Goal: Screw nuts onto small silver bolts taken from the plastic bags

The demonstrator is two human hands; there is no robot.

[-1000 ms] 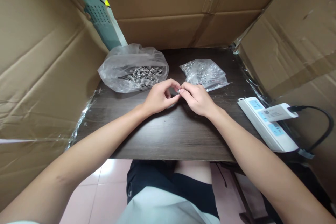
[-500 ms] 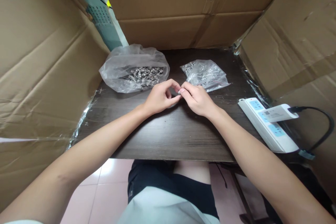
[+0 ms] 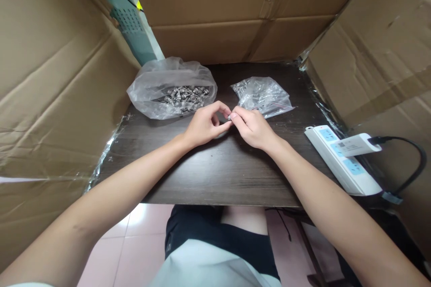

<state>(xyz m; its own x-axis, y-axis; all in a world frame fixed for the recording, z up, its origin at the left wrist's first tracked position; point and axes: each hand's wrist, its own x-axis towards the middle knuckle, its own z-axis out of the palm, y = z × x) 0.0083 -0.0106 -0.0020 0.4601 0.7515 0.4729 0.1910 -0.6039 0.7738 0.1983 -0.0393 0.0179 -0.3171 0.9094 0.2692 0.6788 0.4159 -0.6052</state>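
Note:
Above the middle of the dark table, my left hand [image 3: 209,123] and my right hand [image 3: 253,126] meet at the fingertips. Between them is a small silvery metal piece [image 3: 229,117], mostly covered by the fingers; it looks like a screw or bolt, but its exact kind is too small to tell. Both hands are closed in a pinch on it, thumb against fingers. Behind my left hand lies an open clear plastic bag [image 3: 151,85] with many shiny metal bolts [image 3: 186,96] in it. A flatter zip bag [image 3: 266,94] of small silvery parts sits just beyond my right hand.
On the right side of the dark table [image 3: 215,175] lies a white power strip [image 3: 343,161] with a charger [image 3: 358,145] and black cable [image 3: 417,148] plugged in. Cardboard walls [image 3: 235,40] enclose the left, back and right sides. My lap is below the front edge.
Hands and bags stay in nearly the same place. The small metal piece has shifted very slightly between the fingertips.

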